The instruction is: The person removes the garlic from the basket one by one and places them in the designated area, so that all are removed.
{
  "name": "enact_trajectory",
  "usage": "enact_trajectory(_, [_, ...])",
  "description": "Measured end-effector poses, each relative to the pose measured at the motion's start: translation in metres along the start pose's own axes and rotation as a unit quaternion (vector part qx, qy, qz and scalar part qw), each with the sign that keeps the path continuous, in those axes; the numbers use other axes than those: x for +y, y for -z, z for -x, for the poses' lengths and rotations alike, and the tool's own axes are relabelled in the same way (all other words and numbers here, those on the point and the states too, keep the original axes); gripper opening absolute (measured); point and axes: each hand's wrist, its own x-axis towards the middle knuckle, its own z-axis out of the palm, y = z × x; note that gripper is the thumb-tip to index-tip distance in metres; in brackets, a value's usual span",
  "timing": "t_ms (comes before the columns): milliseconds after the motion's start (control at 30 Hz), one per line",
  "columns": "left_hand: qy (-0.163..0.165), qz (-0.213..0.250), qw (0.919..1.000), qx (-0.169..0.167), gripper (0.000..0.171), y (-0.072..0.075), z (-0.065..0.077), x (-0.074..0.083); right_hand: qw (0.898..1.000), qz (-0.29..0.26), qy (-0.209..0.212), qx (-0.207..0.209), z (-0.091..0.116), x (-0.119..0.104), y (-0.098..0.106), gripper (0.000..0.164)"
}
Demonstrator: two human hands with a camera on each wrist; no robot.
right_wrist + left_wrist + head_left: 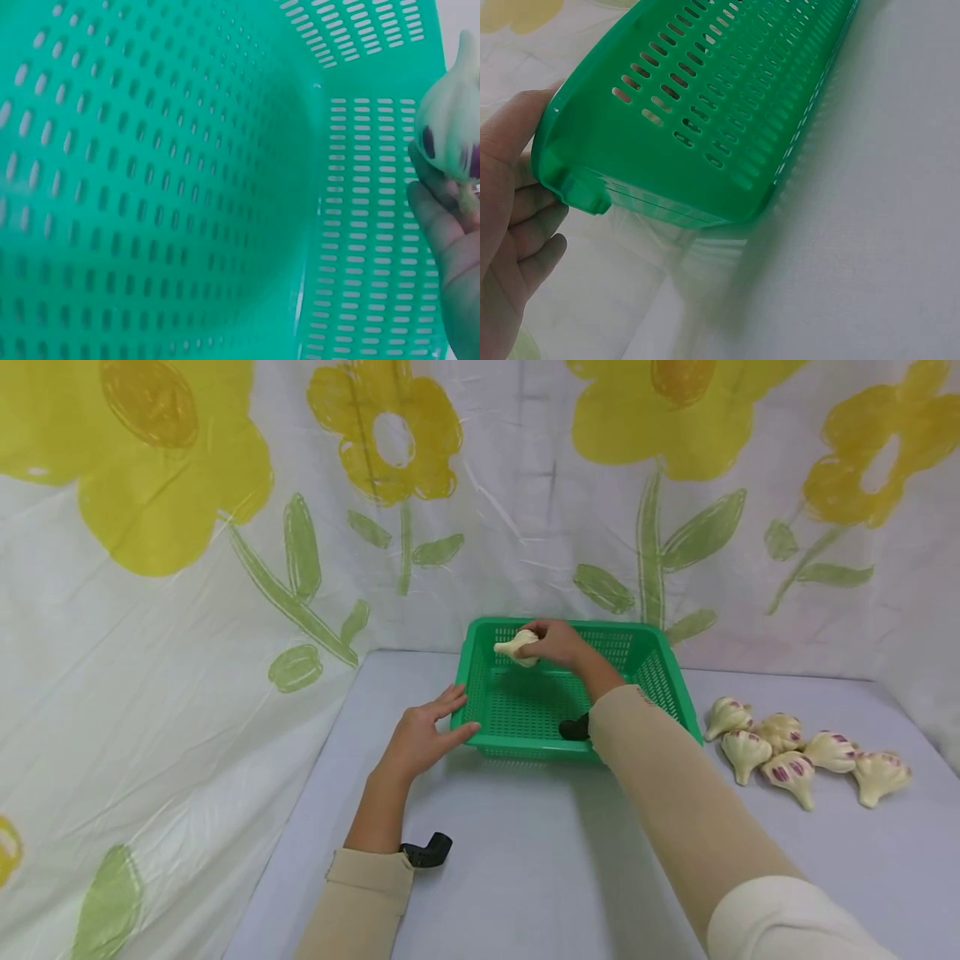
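A garlic bulb (517,647) with a pale skin is held in my right hand (555,643), above the inside of a green plastic basket (585,750) toward its back left. The right wrist view shows the bulb (450,120) with purple patches, its stem pointing up, fingers at its lower side. My left hand (423,739) rests against the basket's left side, fingers spread along the rim and thumb at the front left corner. Seen from the left wrist, this hand (514,202) touches the rim at the corner of the slotted basket (705,135).
Several garlic bulbs (787,772) lie in a cluster on the white table (517,860), to the right of the basket. A flowered curtain (510,543) hangs right behind the basket and along the left side. Black wrist devices (427,852) are worn on the arms.
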Motion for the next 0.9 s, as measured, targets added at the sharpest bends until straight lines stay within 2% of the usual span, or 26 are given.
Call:
enact_trajectory(267, [-0.008, 0.002, 0.9999, 0.007, 0.063, 0.000, -0.001, 0.000, 0.999, -0.012, 0.031, 0.028, 0.010, -0.004, 0.018, 0.058])
enact_trajectory(433, [-0.004, 0.003, 1.0000, 0.007, 0.064, 0.000, -0.001, -0.001, 0.999, -0.009, 0.034, 0.042, 0.016, -0.006, 0.027, 0.060])
enact_trajectory(667, [-0.001, 0.005, 1.0000, 0.002, 0.065, 0.000, -0.001, -0.001, 0.999, 0.010, 0.026, 0.039, 0.025, -0.010, 0.040, 0.060])
enact_trajectory(900, [-0.005, 0.000, 1.0000, 0.005, 0.064, -0.002, -0.002, -0.003, 0.998, 0.027, 0.024, 0.051, 0.036, -0.013, 0.055, 0.070])
